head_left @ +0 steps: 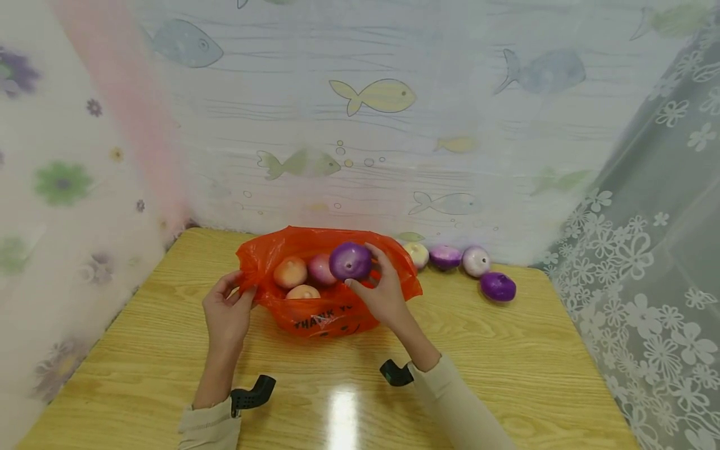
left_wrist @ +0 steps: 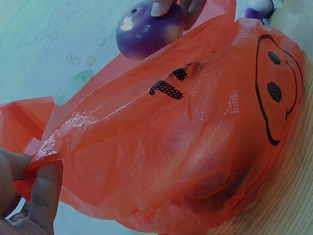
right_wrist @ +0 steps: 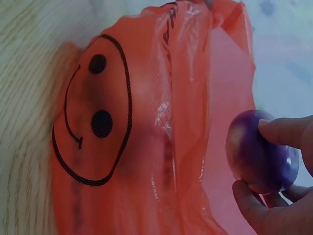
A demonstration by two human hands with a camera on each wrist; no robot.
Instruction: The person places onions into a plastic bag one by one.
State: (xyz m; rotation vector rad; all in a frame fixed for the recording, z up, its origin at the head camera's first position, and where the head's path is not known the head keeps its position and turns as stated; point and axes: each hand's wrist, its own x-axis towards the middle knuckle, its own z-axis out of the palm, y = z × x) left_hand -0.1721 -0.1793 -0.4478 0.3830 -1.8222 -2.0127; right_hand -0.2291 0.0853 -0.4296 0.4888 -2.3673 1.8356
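A red plastic bag [head_left: 332,317] printed with black lettering and a smiling face lies open-mouthed on the table. At its left end, my left hand [head_left: 227,309] pinches the gathered plastic between thumb and fingers. My right hand [head_left: 385,290] grips a shiny purple onion [head_left: 350,261] over the mouth of the bag. In the right wrist view the onion [right_wrist: 261,152] sits between thumb and fingers, beside the bag's raised edge. Inside the bag show a yellow-orange onion [head_left: 290,272], a pink-purple onion [head_left: 322,269] and a paler onion [head_left: 303,292] partly hidden by the front rim.
Right of the bag, near the back edge of the wooden table [head_left: 484,362], sit a pale yellow onion [head_left: 417,255], a purple-and-white onion [head_left: 445,257], a whitish-purple onion [head_left: 475,261] and a dark purple onion [head_left: 498,287]. A fish-patterned curtain [head_left: 371,156] hangs behind.
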